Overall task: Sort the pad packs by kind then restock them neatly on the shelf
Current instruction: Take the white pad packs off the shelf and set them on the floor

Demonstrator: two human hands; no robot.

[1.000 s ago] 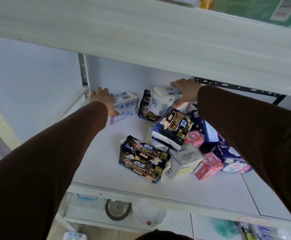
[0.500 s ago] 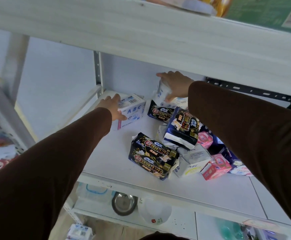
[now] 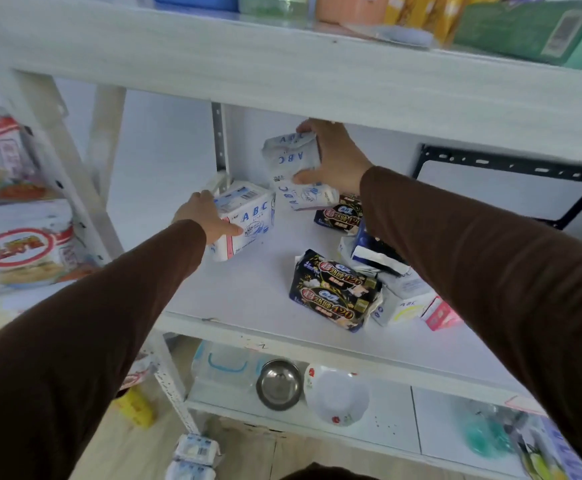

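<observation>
- Head view, hands first: the left hand (image 3: pixel 209 216) is resting on the near-left side of a white ABC pad pack (image 3: pixel 244 220) that stands on the white shelf board (image 3: pixel 248 292), just in front of the perforated shelf upright (image 3: pixel 219 143). Its thumb is lying along the pack's front; whether the fingers behind are curling round it I cannot tell.
- The right hand (image 3: pixel 334 155) is gripping two more white ABC packs (image 3: pixel 291 157) to the right of that upright, fingers over the top and thumb underneath, holding them raised and tilted. Their lower end (image 3: pixel 305 197) seems to be hanging just above the board, leaning toward the standing pack without touching it.
- Further right of the upright, the unsorted heap is waiting: a black 420 night-pad twin pack (image 3: pixel 334 294) lying flat near the board's front edge, another black 420 pack (image 3: pixel 339 214) behind it, a navy pack (image 3: pixel 372 251), a white ABC pack (image 3: pixel 403 303) with yellow print and a pink pack (image 3: pixel 440 315) partly under the right sleeve.
- Step in hand, as I judge it: the white ABC kind is being gathered into the corner by the upright, so sorting is only beginning.
- Next move, I think, is calling for the right hand to lower its packs upright against the standing one while the left steadies it, since the soft wrappers could slump or slide apart.
</observation>
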